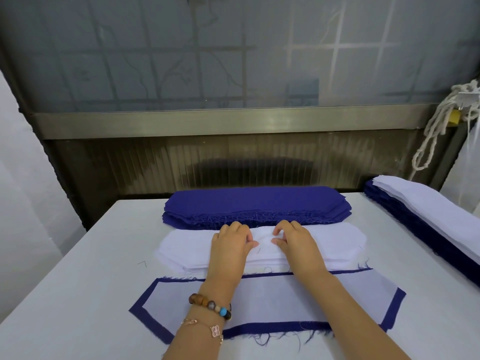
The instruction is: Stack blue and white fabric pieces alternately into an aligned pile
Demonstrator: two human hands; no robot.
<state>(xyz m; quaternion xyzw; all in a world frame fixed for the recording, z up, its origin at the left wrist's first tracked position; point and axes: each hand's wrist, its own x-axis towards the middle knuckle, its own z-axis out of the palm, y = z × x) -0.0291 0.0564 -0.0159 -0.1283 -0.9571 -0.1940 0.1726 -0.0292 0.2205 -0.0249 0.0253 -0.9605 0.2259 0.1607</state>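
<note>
A pile of blue fabric pieces (257, 203) lies at the back of the table. In front of it is a pile of white pieces (187, 248). Nearest me lies a blue piece with a smaller white piece (275, 297) laid on top, blue border showing all round. My left hand (231, 242) and my right hand (296, 241) both rest on the middle of the white pile, fingers curled and pinching at the top white piece, which is puckered between them.
The white table (78, 281) carries everything. A long stack of alternating blue and white pieces (426, 219) lies along the right edge. White cords (439, 126) hang at the back right. A dark ribbed panel and metal rail stand behind the table.
</note>
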